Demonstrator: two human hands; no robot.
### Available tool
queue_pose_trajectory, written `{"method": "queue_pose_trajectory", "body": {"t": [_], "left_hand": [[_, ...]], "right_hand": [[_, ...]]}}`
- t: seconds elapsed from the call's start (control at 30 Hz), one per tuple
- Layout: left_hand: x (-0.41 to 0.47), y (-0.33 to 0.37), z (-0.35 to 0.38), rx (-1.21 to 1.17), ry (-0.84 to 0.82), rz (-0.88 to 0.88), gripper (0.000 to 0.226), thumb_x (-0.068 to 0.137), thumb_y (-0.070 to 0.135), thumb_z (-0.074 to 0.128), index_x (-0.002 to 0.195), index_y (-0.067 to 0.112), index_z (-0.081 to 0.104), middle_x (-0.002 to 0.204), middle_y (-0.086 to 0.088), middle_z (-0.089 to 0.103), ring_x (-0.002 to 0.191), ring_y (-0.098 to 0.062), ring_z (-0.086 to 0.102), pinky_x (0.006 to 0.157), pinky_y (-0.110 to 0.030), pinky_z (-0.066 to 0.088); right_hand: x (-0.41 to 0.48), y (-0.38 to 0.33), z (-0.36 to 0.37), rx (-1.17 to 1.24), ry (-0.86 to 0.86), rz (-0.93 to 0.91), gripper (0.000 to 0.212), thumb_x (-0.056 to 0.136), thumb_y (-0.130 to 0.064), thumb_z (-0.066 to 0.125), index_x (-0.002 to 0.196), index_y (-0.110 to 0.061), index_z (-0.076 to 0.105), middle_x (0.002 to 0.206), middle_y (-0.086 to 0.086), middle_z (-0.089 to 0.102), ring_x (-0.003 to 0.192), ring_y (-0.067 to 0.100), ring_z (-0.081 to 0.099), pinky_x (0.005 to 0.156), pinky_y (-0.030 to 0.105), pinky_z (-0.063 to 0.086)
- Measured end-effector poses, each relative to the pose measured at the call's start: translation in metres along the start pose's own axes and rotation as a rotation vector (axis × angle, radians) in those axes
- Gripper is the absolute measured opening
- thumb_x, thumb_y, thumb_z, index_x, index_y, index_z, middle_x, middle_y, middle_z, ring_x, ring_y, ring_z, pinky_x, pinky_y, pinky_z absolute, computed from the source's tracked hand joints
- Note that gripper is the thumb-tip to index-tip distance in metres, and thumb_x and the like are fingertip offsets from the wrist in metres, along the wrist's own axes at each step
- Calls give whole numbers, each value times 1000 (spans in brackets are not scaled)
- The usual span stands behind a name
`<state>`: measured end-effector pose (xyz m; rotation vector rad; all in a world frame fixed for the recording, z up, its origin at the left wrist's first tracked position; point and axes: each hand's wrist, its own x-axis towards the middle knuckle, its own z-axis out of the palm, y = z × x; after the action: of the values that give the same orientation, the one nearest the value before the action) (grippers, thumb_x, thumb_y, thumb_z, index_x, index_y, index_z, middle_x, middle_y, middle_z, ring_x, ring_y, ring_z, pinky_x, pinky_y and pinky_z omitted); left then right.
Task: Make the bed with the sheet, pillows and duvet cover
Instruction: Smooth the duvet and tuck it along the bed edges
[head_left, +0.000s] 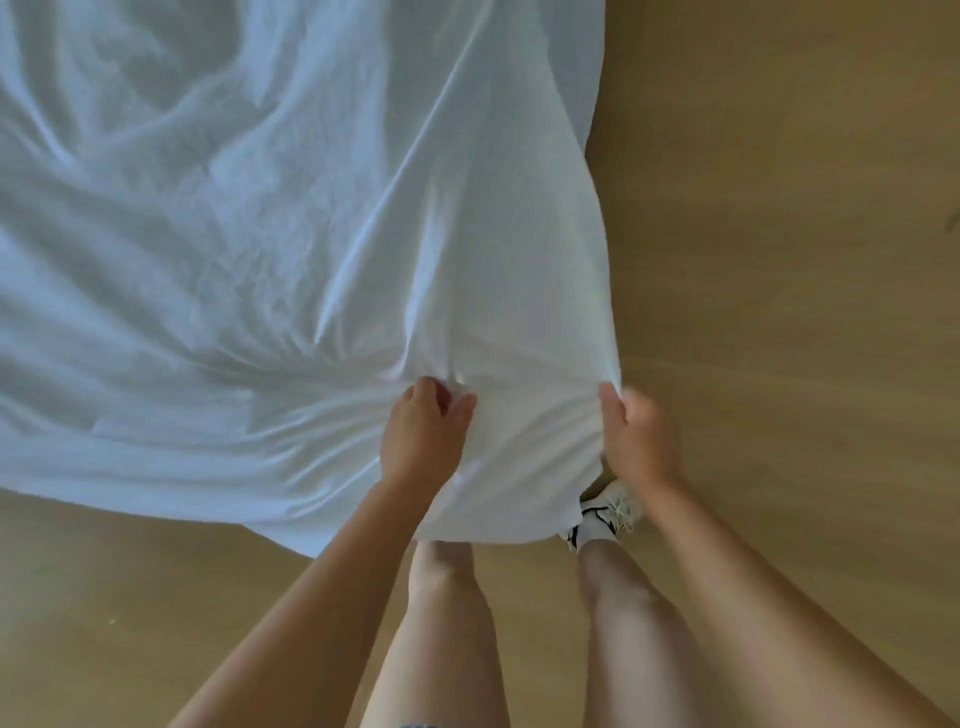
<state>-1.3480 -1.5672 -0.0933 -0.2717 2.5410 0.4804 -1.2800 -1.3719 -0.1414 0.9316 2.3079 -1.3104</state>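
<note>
We see a tan wooden floor across the right side and the bottom of the view. On it stands a white shoe with black markings, only partly in sight, a white sock rising from it. A dark mark sits at the far right edge, too small for us to identify. A pale speck lies low at the left.

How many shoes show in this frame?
1. A white sneaker on the right foot, beside the hanging corner of the sheet, below the right hand. The left foot is hidden behind the sheet, so a second shoe may be there.
</note>
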Motion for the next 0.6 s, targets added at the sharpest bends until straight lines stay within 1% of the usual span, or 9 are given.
{"method": "queue_pose_trajectory", "body": {"t": [0.07,0.1,0.17,0.23,0.3,0.37,0.47,0.53,0.6], "left_hand": [[2,14,5,137,-106,101,26,98,30,41,77,14,45,84,-5,54,83,-31,55,63,-32,32],[-1,21,10,194,-204,155,28,98,28,39,74,15,44,83,-5,54,81,-30,54,62,-32,33],[-12,38,22,273,-415,210,29,97,30,39,71,19,44,80,-1,53,75,-24,51,62,-30,35],[-22,50,36,240,-538,156,25,96,30,41,73,19,46,77,2,52,73,-18,47,60,-28,35],[-32,60,47,108,-522,44,21,94,28,47,75,18,49,75,4,52,73,-16,47,58,-26,33],[-42,74,56,4,-528,-48,18,92,23,52,77,14,54,76,-2,55,76,-19,49,64,-27,37],[-56,103,64,-49,-641,-43,14,88,20,54,78,11,58,81,-8,58,77,-21,52,71,-34,42],[-45,132,56,-46,-564,-45,13,88,22,54,83,12,59,87,-6,61,81,-22,55,73,-32,41],[-13,170,40,-58,-504,-43,14,88,21,52,83,10,59,83,-5,61,81,-24,57,72,-32,43]], "right_hand": [[1,26,-28,19,51,105,46,97,-31,44,57,-16,27,52,1,32,52,25,39,49,33,23],[8,30,-35,3,4,139,46,97,-30,45,57,-16,27,53,1,32,55,23,35,50,33,22],[24,28,-40,-88,-190,212,41,98,-29,42,60,-14,34,60,3,39,63,21,38,53,33,24],[28,27,-48,-301,-347,214,34,98,-27,40,67,-14,39,69,5,46,66,21,43,56,30,27],[18,33,-71,-451,-403,191,27,96,-28,43,72,-16,41,70,2,49,61,18,43,52,29,27],[1,36,-107,-437,-450,192,24,93,-29,47,72,-17,43,67,0,50,61,18,45,52,29,28],[-16,37,-170,-447,-505,229,26,93,-28,47,71,-16,42,63,0,47,57,18,42,53,30,29],[-15,34,-209,-468,-499,265,28,93,-24,47,68,-16,40,62,0,44,55,16,38,51,30,26],[5,24,-243,-473,-466,266,27,92,-21,46,67,-14,39,63,1,43,57,15,37,52,31,26]]}}
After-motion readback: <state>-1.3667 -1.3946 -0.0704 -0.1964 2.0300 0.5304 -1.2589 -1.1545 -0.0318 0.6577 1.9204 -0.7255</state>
